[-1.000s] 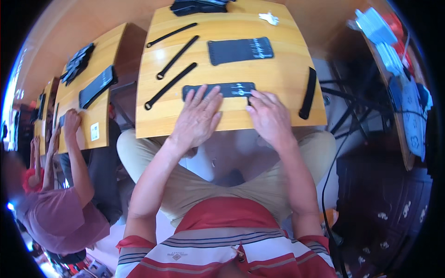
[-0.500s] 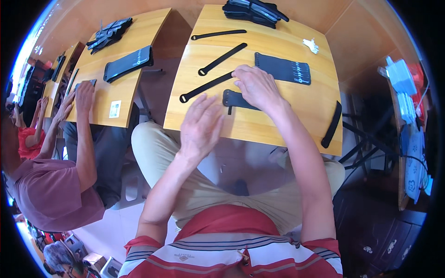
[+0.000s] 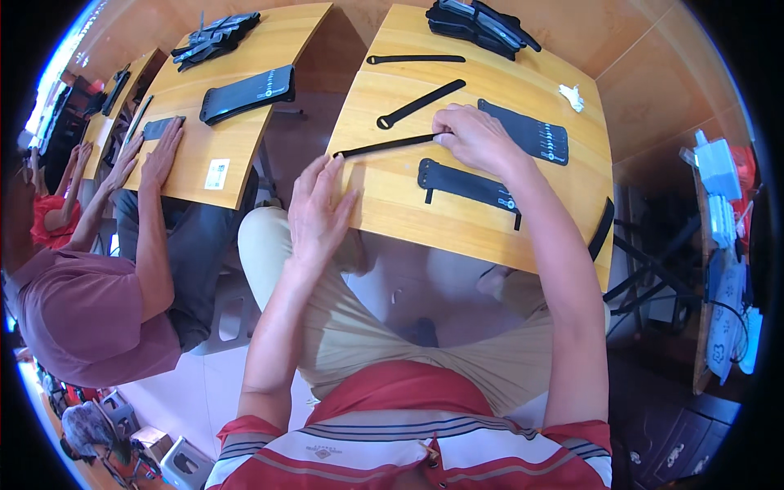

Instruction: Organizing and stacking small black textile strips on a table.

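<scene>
Between my two hands a black strap is stretched at a slant above the wooden table. My left hand pinches its left end with the fingertips, by the table's left edge. At the other end, my right hand is closed on the strap with thumb and fingers. Just below lies a narrow black panel, with short black tabs sticking out along its near side. Beyond my right hand rests a wider stack of dark panels, partly covered by that hand.
Two more black straps with ringed ends, one slanted and one level, lie farther back. A dark bundle sits at the far edge, a crumpled white scrap at right. On the left a co-worker works at another table.
My left hand has moved to the strap's left end and pinches it. My right hand keeps the other end, and the narrow panel is now less covered. The whole view has shifted slightly.
</scene>
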{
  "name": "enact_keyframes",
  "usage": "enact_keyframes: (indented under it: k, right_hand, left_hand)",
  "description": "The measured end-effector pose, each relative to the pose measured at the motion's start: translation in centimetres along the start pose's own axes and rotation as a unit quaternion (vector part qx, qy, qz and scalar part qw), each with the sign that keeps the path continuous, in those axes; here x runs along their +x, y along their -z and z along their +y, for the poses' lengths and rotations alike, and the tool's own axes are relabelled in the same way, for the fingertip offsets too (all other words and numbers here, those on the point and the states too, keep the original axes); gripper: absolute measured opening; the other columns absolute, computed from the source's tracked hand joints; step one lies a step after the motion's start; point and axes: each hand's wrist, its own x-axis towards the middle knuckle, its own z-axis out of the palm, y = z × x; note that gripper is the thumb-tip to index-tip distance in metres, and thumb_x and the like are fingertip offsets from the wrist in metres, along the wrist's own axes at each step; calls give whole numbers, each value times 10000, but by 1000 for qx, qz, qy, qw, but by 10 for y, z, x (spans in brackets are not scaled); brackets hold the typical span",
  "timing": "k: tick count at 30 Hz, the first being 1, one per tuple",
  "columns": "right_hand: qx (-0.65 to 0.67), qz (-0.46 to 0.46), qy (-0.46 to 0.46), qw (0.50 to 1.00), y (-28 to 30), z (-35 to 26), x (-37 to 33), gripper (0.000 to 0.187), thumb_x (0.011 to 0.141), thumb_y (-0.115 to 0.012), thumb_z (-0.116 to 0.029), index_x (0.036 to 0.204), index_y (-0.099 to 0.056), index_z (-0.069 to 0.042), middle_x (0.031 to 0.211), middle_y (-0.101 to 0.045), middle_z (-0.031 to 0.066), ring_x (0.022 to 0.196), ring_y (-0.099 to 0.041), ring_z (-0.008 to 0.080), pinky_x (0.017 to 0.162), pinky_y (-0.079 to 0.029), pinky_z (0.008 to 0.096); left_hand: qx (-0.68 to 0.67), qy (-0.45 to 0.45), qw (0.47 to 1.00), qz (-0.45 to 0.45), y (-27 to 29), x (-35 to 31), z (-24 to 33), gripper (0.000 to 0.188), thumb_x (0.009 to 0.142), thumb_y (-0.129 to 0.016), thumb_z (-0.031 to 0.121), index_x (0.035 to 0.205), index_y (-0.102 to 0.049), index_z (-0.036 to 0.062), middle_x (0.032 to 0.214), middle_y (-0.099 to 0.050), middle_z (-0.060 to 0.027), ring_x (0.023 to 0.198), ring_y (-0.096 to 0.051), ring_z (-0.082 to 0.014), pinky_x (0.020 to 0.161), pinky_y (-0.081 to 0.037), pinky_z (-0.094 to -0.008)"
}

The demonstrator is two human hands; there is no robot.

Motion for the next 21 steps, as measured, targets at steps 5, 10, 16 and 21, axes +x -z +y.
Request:
enact_keyframes:
  k: [5,10,16,21]
  right_hand:
    - [97,93,131,982,18,-27,-50,158,920,-641,-168,974,-689,-28,978,-714,156,965,-669,374,823,-525,469]
    - [249,134,192,940,4,-43,-114,207,900,-674,-120,1079,-720,-27,1007,-730,154,954,-691,364,850,-547,434]
    - [445,43,102,889,-14,-49,-178,204,924,-714,-40,1117,-708,25,962,-700,63,883,-655,133,757,-523,289]
    - [494,61,142,856,-26,-47,-223,321,890,-734,-2,1207,-687,22,1081,-701,113,1005,-667,169,860,-545,295]
  left_hand:
    - [-12,-51,994,91,12,-3,13,639,800,-844,120,1379,-577,70,1506,-423,-226,1289,-524,-378,1049,-478,-447]
    - [-48,-148,976,151,22,-15,42,570,771,-866,82,1295,-641,76,1508,-425,-217,1294,-516,-390,1011,-488,-429]
    - [-126,-228,965,-2,27,-37,72,246,790,-766,-62,1007,-690,29,1023,-715,-137,1006,-675,-335,867,-547,-404]
    - [-240,-157,952,-109,14,-74,104,618,779,-835,49,1331,-556,39,1398,-554,-196,1098,-631,-272,808,-540,-348]
